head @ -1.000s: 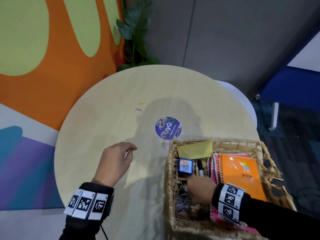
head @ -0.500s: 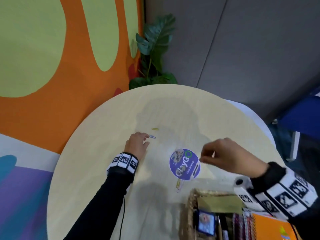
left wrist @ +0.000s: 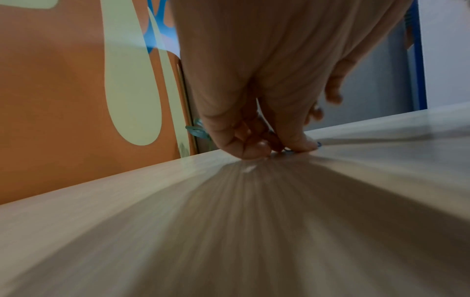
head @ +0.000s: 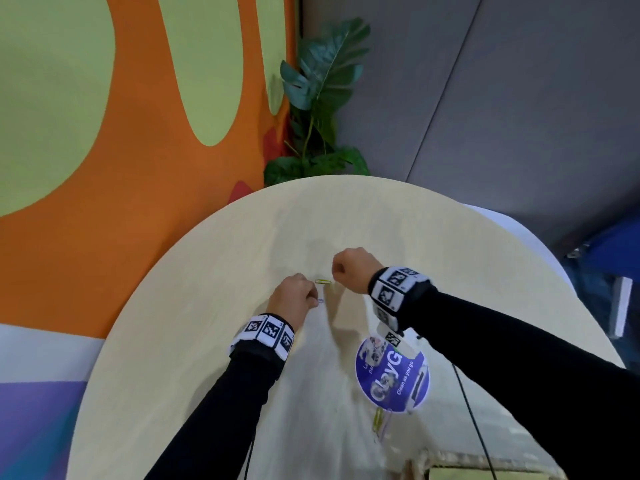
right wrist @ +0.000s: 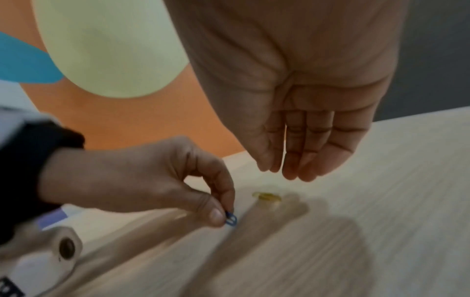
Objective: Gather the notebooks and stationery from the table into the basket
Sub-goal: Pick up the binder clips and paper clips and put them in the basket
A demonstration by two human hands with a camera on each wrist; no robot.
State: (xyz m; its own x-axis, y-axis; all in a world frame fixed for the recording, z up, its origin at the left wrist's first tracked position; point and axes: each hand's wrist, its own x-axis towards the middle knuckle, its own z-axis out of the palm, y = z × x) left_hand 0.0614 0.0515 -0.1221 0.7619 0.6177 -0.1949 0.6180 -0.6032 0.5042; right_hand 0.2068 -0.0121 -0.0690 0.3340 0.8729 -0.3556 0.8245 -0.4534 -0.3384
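Both arms reach out over the round pale surface (head: 207,289), sleeves black, marker bands at the wrists. The left hand (head: 292,295) is down at the wood with thumb and forefinger closed in a pinch grip on a small blue clip (right wrist: 231,219), which lies on or just at the surface; from the left wrist view only its blue tip (left wrist: 318,143) peeps out past the fingertips (left wrist: 296,145). Just beside it, further from the person, a yellow clip (head: 323,282) lies flat on the wood, untouched. The right hand (head: 349,270) hangs above and just to the right of that yellow clip, its grip loose and holding nothing: the fingers (right wrist: 307,160) point down toward the clip, fairly straight and close together (from overhead the hand looks more like a fist, but the wrist view shows the fingers extended). Nearer the person sits a round purple sticker (head: 393,374), with a couple more clips (head: 379,420) at its near edge. The woven rim of the basket (head: 446,460) shows at the bottom edge, well apart from both hands.
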